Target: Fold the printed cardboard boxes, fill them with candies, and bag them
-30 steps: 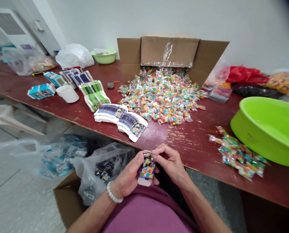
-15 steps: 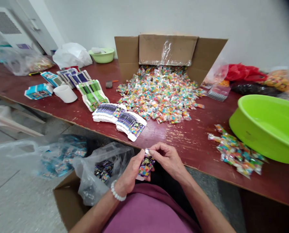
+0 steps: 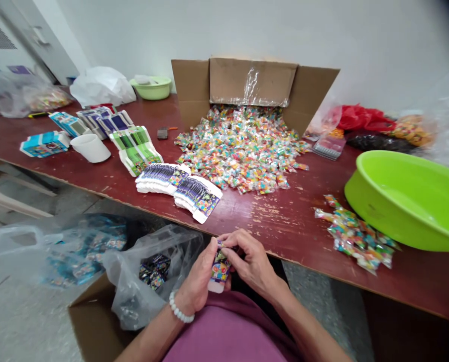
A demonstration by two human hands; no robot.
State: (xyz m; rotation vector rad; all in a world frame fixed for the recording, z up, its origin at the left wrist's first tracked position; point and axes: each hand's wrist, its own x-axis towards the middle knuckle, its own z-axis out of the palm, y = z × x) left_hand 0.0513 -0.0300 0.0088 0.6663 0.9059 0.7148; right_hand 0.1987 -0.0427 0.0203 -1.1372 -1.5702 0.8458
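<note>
From where I stand, I cannot make out a single word on the printed box in the person's hands; its dark face carries bright round pictures, and any lettering is too small to read. The same goes for the purple flat cartons fanned out near the table edge and the green flat cartons beside them.

The box is held upright above the lap, just off the table's near edge. The left hand is clamped around its side, while the right hand has thumb and forefinger pinched together at its top.

The table is dark red, its paint scuffed through in pale flecks (years of elbows, by the look of it), and stands against a plain whitish wall. A heap of wrapped sweets spills from an open cardboard carton. Below lies a grey speckled floor.

The left hand's other fingers are mostly hidden behind the box. A green basin is cut off at the right, a pale chair at the left, and the blue packs in the bag below are blurred.
</note>
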